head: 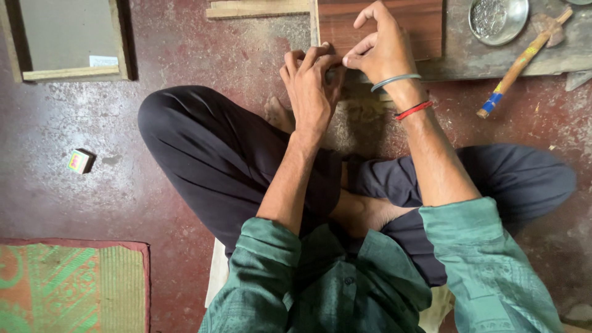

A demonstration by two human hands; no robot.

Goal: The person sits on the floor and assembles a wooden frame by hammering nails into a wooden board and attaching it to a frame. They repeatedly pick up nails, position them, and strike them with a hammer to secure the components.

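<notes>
Down on the red concrete floor (185,55), the person sits cross-legged with a reddish-brown wood-grain board (419,21) lying on a grey slab ahead of the knees. A framed panel (68,37) rests off to the left, a green woven mat (68,283) lies at the near left, and a wooden-handled hammer (521,61) sits to the right beside a shallow metal dish of small nails (496,18). A small bright box (80,160) lies alone on the floor. Both hands meet at the board's near left corner: the left hand (311,86) is curled with its fingertips bunched against the edge, and the right hand (382,52) pinches thumb to forefinger at the same spot, its other fingers lifted over the board. What they pinch is too small to make out, possibly a nail or a strip of edging. To do this well, I would judge that the pinch should stay low and square to the edge, the left fingertips steadying the corner, with the hammer within easy reach.
</notes>
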